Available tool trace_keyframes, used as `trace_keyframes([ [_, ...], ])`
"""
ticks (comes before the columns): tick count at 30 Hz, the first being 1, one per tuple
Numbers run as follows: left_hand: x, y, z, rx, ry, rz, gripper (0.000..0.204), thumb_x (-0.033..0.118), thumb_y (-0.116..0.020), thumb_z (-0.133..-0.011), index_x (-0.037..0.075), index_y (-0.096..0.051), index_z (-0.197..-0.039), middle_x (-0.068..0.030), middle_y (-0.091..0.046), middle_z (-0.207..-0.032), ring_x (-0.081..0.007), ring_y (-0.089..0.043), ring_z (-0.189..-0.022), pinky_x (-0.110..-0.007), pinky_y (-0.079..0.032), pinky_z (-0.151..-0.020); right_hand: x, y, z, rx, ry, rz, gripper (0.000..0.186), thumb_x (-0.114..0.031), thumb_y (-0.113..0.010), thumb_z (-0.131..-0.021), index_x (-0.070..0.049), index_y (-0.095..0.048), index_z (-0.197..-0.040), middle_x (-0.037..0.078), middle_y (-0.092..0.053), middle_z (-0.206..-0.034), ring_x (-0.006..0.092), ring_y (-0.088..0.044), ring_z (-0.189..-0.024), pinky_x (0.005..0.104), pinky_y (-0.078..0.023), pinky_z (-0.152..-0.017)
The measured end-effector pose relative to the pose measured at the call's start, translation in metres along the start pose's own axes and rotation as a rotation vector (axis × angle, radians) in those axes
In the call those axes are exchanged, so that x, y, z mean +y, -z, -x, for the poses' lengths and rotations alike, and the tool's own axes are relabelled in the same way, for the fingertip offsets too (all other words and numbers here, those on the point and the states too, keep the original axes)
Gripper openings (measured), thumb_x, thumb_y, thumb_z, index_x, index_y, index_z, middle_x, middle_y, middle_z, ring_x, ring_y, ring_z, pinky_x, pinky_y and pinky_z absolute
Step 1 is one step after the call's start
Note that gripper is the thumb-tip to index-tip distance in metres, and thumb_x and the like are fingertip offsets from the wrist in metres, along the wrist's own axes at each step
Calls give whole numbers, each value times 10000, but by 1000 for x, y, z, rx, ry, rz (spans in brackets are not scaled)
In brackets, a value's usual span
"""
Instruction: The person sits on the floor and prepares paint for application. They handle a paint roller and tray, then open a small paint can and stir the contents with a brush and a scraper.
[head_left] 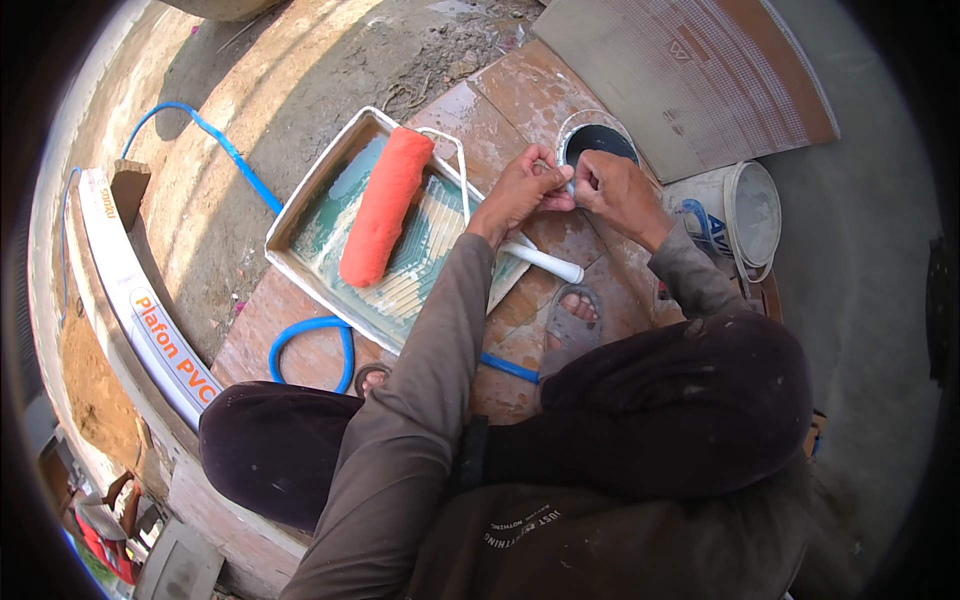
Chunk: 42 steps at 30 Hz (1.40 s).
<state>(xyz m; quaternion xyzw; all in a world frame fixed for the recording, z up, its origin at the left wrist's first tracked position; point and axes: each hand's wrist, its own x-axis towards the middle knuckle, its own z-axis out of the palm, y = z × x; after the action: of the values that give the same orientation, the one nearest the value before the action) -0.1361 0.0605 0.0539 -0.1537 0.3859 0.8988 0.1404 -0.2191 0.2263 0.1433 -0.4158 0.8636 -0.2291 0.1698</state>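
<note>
Both my hands meet just over the near rim of a can (562,150) with dark contents. My left hand (525,192) pinches with its fingertips at a small pale bit, too small to make out. Against it, my right hand (622,198) is closed, its fingers curled in; what it grips is hidden. To the left, an orange paint roller (385,205) lies across a white-rimmed paint tray (310,190) streaked with teal. The roller's bent wire frame leads to a white handle (545,262), which sticks out over the tray's right edge, below my left hand.
A white bucket (752,215) lies tilted at the right, by a large leaning tile or board (690,80). Blue hose (225,150) runs around the tray and over brown floor tiles (270,320). A long white strip (150,310) curves along the left. Another person (105,520) shows at lower left.
</note>
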Motion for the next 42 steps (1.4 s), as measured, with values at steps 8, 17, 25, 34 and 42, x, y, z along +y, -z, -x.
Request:
trace_keyframes([
  [8, -19, -4, 12, -41, 38, 58, 304, 162, -739, -955, 95, -473, -1083, -83, -646, -994, -182, -717, -892, -323, -655, -803, 17, 21, 16, -29, -423, -474, 157, -168, -632, -968, -12, -641, -965, 42, -667, -805, 97, -671, -699, 284, -525, -560],
  [17, -11, -3, 9, -46, 39, 72, 282, 133, -717, -966, 85, -469, -1093, -95, -641, -1043, -194, -720, -919, -329, -651, -843, 24, 13, 15, -213, -262, -343, 181, -200, -669, -940, -20, -690, -944, 36, -679, -802, 99, -636, -668, 260, -496, -595],
  [25, -9, -4, 9, -51, 42, 57, 309, 148, -725, -963, 85, -456, -1102, -94, -648, -1038, -187, -721, -915, -331, -651, -837, 25, 28, -12, -567, -494, -553, 215, -249, -704, -941, -37, -717, -972, -18, -670, -808, 63, -574, -615, 219, -447, -537],
  [34, -10, -3, 8, -49, 42, 50, 334, 155, -738, -955, 84, -454, -1115, -92, -655, -1001, -186, -723, -894, -324, -652, -821, 35, 24, -17, -602, -520, -653, 159, -211, -710, -939, -52, -703, -942, -21, -658, -797, 44, -596, -659, 197, -453, -526],
  [42, -7, -1, 11, -45, 52, 42, 337, 142, -756, -939, 73, -465, -1093, -78, -649, -921, -187, -725, -855, -315, -660, -782, 23, 21, -22, -631, -529, -539, 149, -162, -654, -912, -17, -675, -886, 30, -654, -748, 88, -604, -602, 236, -498, -541],
])
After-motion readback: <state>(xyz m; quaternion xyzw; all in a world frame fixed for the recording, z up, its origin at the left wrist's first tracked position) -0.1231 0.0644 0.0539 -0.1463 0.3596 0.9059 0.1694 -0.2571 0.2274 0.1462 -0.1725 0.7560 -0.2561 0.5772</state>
